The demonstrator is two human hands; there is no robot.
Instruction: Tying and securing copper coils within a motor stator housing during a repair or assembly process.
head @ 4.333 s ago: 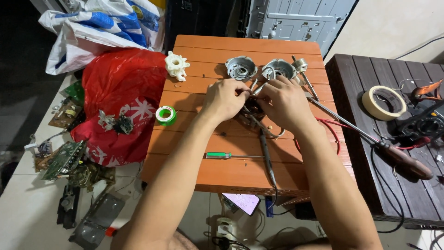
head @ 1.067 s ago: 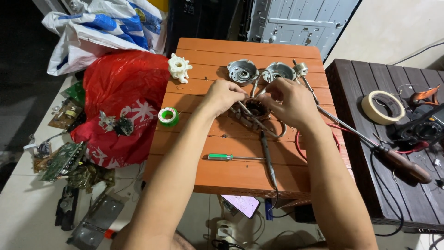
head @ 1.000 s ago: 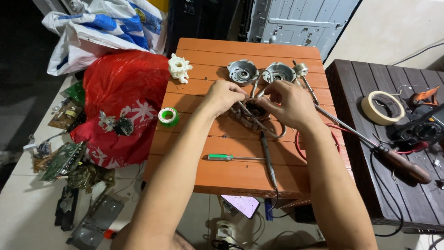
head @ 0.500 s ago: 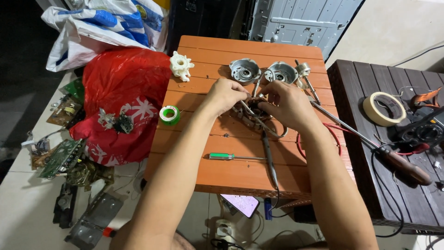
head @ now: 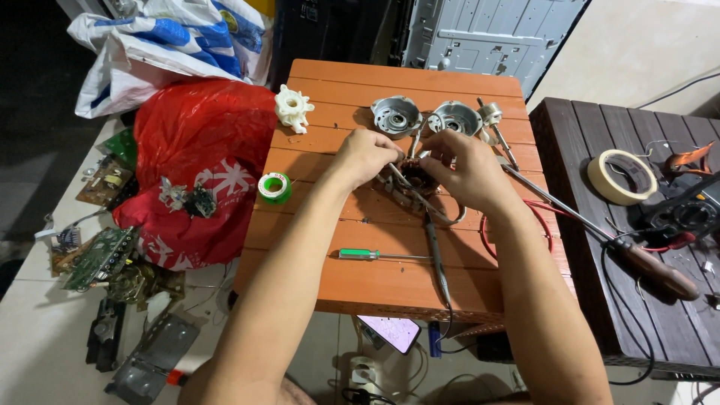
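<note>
Motor stator (head: 411, 182) between both hands' fingers (head: 396, 159)

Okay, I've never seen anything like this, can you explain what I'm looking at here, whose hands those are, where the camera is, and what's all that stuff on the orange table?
There is no machine here: a person works with two bare hands, and the single picture comes from a camera worn on their head, looking down. The left hand and right hand meet over a small motor part with copper windings and loose wires, and both grip or pinch it; exactly what each finger holds is hidden. It rests on an orange slatted table. Also on the table: two round metal housings, a white plastic gear piece, a green roll of tape, a green-handled screwdriver and a long wooden-handled tool that reaches onto the dark table at the right, where a beige tape roll lies. At the left sit a red bag and circuit boards.
</note>
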